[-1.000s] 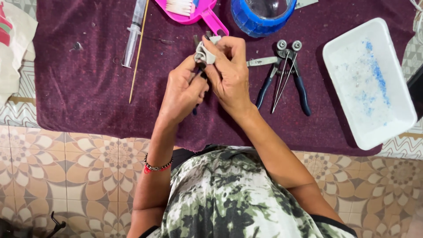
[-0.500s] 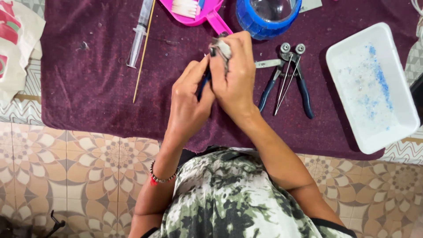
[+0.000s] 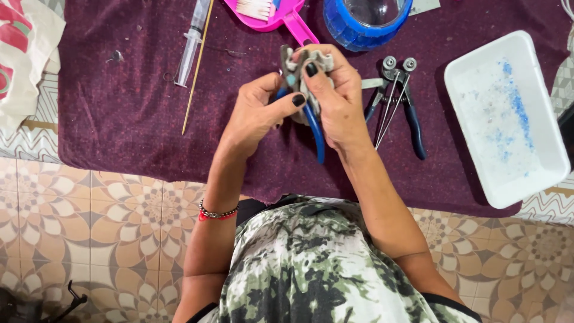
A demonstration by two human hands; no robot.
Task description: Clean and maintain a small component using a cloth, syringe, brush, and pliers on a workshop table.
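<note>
While left hand point(image 3: 257, 113) grips pliers point(image 3: 315, 134), right hand point(image 3: 335, 96) pinches piece point(image 3: 308, 60).

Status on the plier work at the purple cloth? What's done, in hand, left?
Done: blue and clear chips already lie in the white tray. In hand: the left hand grips blue-handled pliers, while the right hand holds a small grey piece at their head. Left: nothing shows how much remains; a second pair of pliers lies unused on the cloth.
</note>
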